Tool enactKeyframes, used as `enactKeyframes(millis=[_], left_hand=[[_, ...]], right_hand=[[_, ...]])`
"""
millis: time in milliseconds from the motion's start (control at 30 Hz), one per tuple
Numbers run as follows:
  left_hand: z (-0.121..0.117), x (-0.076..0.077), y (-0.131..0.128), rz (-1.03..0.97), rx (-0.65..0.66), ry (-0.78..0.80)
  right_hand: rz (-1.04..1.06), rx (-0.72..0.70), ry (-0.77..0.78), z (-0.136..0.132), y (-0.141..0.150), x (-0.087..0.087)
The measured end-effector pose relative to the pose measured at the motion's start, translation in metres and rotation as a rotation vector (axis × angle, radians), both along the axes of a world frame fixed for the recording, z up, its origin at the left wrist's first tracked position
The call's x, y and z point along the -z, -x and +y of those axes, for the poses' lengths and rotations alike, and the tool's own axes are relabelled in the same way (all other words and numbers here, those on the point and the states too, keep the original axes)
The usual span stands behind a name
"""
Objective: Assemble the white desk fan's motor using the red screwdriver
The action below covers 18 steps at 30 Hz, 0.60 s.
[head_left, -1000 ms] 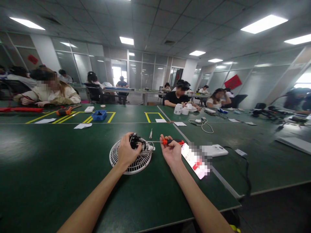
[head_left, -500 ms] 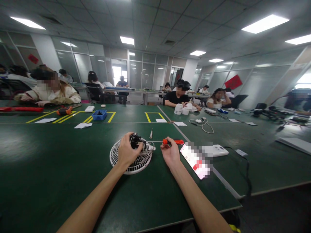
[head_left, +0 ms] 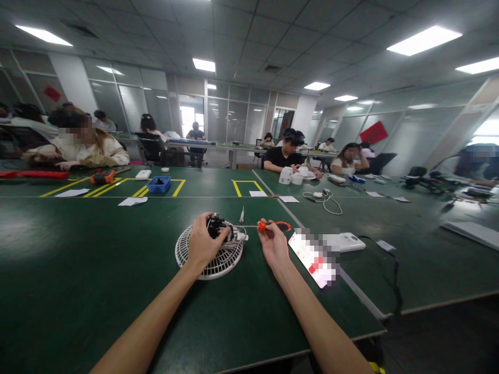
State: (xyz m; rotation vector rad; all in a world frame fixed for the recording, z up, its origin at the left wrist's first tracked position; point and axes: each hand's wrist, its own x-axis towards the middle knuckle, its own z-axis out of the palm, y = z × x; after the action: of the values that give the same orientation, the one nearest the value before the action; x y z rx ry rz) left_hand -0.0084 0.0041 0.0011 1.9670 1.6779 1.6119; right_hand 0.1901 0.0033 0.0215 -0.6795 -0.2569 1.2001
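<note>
My left hand [head_left: 203,243] is closed around a black motor unit [head_left: 215,225] that sits over a round white fan grille [head_left: 214,271]. White wires and a pale connector piece [head_left: 238,236] stick out from the unit's right side. In my right hand [head_left: 274,243] is a screwdriver [head_left: 263,226] with an orange-red handle, gripped by the fingers. Its thin shaft points left, toward the motor unit; whether the tip touches it I cannot tell. A small pointed white part [head_left: 242,214] lies on the green table just beyond the grille.
Right of my right hand lies a lit phone [head_left: 307,259], partly blurred out, beside a white device [head_left: 345,242] with a dark cable. Farther back are a blue bin [head_left: 159,184], paper slips, a coiled cable [head_left: 331,201] and white cups [head_left: 286,175]. Several people sit around the tables.
The screwdriver's handle has turned and shifted slightly within my right hand's fingers. My left hand keeps its hold on the motor unit.
</note>
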Motion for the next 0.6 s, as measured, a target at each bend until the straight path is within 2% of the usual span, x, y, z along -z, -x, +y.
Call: enactKeyframes(millis=[133, 333, 600], left_hand=[[-0.0005, -0.0007, -0.0004, 0.008, 0.005, 0.005], [-0.0016, -0.0021, -0.0011, 0.004, 0.013, 0.001], [0.0002, -0.0001, -0.0011, 0.017, 0.018, -0.005]], right_hand=[[-0.026, 0.028, 0.004, -0.0009, 0.0012, 0.0000], [-0.200, 0.065, 0.068, -0.0004, -0.0001, 0.0050], [-0.122, 0.016, 0.118, 0.0000, -0.0010, 0.0037]])
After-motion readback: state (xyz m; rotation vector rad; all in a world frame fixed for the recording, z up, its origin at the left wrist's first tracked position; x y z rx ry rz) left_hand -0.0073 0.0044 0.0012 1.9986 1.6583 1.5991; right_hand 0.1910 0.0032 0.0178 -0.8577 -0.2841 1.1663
